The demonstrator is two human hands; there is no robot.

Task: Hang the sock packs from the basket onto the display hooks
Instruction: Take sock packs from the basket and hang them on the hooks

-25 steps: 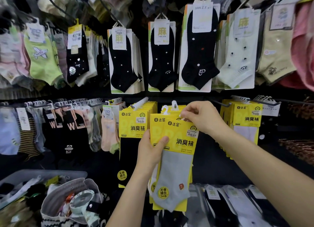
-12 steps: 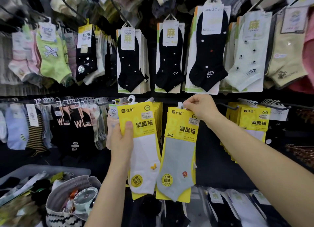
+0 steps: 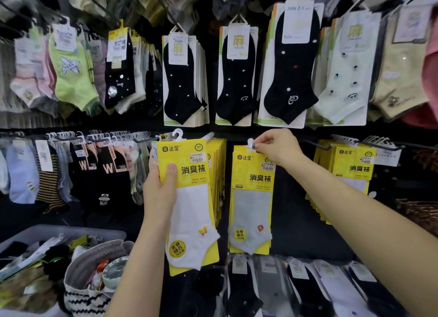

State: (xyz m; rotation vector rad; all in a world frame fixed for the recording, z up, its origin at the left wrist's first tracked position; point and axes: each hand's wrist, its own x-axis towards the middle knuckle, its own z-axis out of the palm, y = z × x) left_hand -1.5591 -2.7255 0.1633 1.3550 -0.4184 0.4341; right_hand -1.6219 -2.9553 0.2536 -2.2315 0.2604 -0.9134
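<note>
Yellow-carded white pack [image 3: 192, 210] in left hand [image 3: 161, 193]; right hand [image 3: 277, 146] pinches grey pack [image 3: 251, 210].

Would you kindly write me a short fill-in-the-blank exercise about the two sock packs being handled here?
The left hand grips a sock pack whose sock is ____. The right hand pinches the top of the neighbouring pack, whose sock is ____. Both backing cards are ____.
Missing words: white; grey; yellow.
</note>
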